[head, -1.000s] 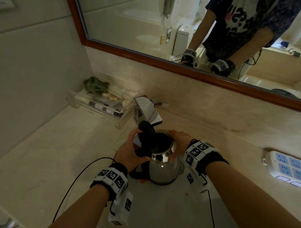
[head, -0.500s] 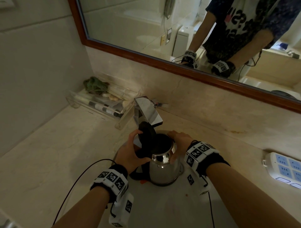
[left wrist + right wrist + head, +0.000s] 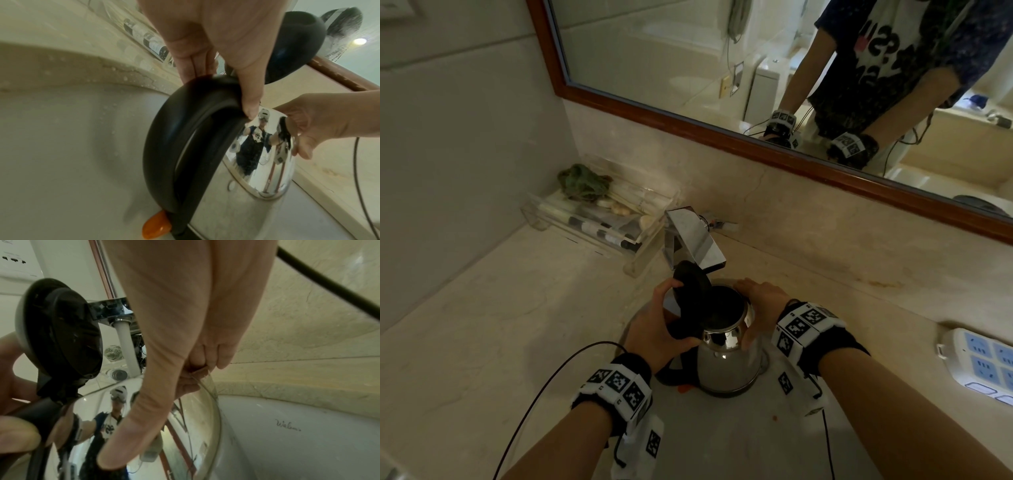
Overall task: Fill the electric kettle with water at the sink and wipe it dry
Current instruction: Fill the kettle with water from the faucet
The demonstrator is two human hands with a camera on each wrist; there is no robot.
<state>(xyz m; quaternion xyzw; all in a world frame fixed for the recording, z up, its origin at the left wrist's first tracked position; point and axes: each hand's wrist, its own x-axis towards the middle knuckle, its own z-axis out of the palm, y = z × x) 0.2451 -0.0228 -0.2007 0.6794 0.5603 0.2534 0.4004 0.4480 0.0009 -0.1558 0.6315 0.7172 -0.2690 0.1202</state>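
Observation:
A steel electric kettle (image 3: 726,363) stands in the sink basin (image 3: 722,438) with its black lid (image 3: 691,284) tipped up under the chrome faucet (image 3: 693,240). My left hand (image 3: 654,329) grips the top of the black handle (image 3: 185,129), thumb on the near side and fingers behind the lid. My right hand (image 3: 763,301) holds the kettle body at its rim, thumb in front and fingers round the far side. In the right wrist view a white stream of water (image 3: 127,345) falls from the spout beside the lid (image 3: 61,331). An orange switch (image 3: 157,227) sits at the handle's foot.
A clear tray (image 3: 599,226) of toiletries with a green cloth (image 3: 582,181) stands at the back left of the marble counter. A white power strip (image 3: 983,366) lies at the right. A black cable (image 3: 544,387) trails from my left wrist. The framed mirror (image 3: 756,144) runs along the back wall.

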